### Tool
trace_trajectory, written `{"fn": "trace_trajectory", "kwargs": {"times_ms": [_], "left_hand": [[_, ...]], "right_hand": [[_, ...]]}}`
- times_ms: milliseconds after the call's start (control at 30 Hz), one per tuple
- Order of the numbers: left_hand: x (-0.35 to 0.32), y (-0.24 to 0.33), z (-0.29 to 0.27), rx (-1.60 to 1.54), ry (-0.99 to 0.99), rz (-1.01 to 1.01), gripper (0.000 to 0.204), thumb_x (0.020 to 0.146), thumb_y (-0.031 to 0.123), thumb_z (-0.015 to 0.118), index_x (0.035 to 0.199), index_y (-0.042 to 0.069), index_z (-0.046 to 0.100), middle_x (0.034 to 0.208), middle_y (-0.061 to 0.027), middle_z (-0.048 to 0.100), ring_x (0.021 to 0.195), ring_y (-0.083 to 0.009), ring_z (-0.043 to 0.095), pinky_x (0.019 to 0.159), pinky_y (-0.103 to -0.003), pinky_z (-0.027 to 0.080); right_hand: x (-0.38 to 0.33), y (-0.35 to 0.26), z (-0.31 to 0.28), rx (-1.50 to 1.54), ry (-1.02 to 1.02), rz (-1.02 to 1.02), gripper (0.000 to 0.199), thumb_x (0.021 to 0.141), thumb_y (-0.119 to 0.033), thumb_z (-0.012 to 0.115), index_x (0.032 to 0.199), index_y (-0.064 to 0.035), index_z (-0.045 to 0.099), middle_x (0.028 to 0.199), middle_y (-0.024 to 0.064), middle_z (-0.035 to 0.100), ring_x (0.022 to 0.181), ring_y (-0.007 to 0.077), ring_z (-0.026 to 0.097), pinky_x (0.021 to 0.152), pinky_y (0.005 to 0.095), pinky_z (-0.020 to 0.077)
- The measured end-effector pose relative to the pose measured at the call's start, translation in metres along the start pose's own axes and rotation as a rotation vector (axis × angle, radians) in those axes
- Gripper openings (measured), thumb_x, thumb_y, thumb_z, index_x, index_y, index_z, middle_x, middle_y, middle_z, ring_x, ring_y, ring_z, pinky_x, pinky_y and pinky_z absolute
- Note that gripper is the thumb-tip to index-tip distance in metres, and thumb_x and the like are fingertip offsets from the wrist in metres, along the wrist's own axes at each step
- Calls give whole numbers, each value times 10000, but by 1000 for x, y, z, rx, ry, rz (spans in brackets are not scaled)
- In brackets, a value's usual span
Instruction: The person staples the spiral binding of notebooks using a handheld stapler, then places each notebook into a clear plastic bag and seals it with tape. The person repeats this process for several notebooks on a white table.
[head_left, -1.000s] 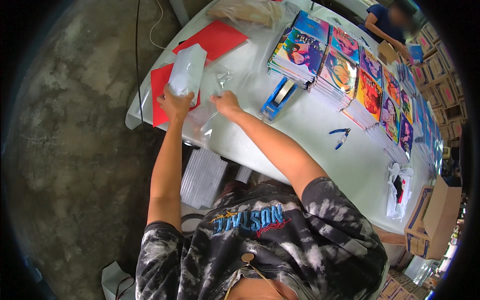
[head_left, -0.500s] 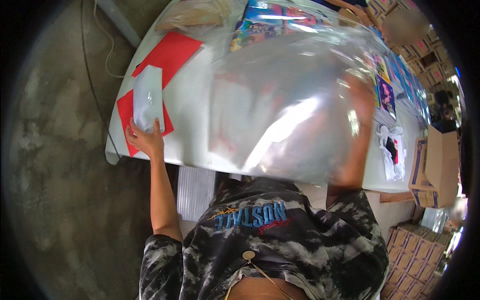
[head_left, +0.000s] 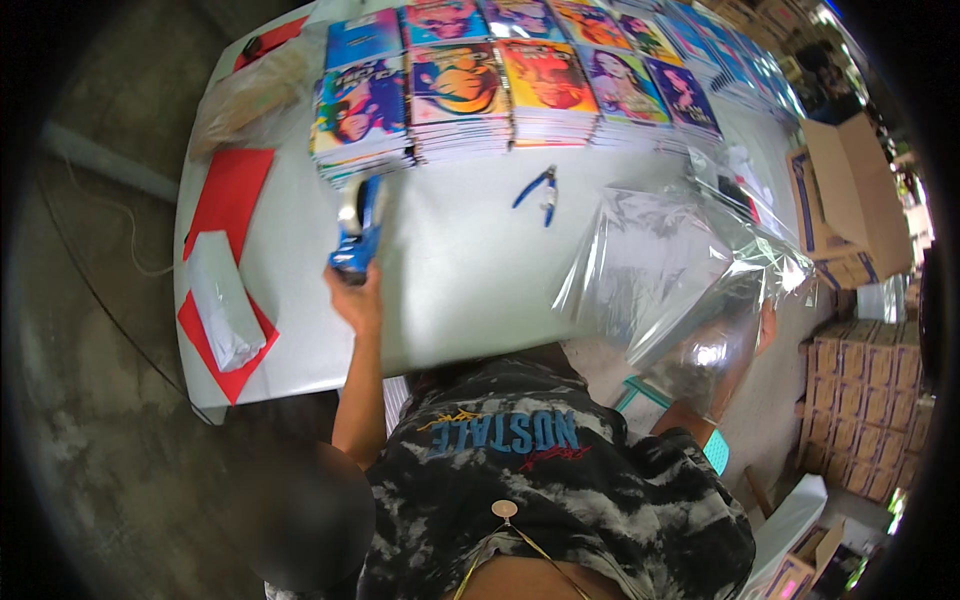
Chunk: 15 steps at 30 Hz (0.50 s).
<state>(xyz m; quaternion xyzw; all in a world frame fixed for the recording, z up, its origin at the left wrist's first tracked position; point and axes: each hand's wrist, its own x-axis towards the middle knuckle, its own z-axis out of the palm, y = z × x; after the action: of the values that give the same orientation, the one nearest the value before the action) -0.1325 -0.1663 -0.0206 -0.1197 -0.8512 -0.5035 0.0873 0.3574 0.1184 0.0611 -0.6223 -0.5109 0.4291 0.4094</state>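
Your left hand has its fingers wrapped around the near end of the blue tape dispenser, on the near side of the stacked booklets. Your right hand is at the right among the clear plastic film, and I cannot tell whether its fingers grip it; blue-handled cutters lie on the table between dispenser and film.

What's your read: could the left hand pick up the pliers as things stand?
Probably not: the left hand appears occupied holding the tape dispenser. The way itself looks free, with nothing seen standing between hand and pliers.
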Motion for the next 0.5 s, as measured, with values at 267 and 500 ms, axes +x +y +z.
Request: {"fn": "trace_trajectory", "kwargs": {"times_ms": [267,500], "left_hand": [[19,20,-26,569,510,154,576,707,218,736,1190,31,484,1104,-168,563,1032,-307,524,924,-400,387],[-63,142,143,87,-600,520,724,734,343,690,1318,58,369,1312,-203,407,1216,-360,368,1022,-450,289]], "right_hand": [[45,29,-12,-21,-34,62,238,845,-185,575,999,-15,640,926,65,651,880,157,600,805,282,462],[83,39,3,-62,-186,49,241,842,-181,572,995,-6,635,917,70,648,870,162,600,803,284,461]]}}
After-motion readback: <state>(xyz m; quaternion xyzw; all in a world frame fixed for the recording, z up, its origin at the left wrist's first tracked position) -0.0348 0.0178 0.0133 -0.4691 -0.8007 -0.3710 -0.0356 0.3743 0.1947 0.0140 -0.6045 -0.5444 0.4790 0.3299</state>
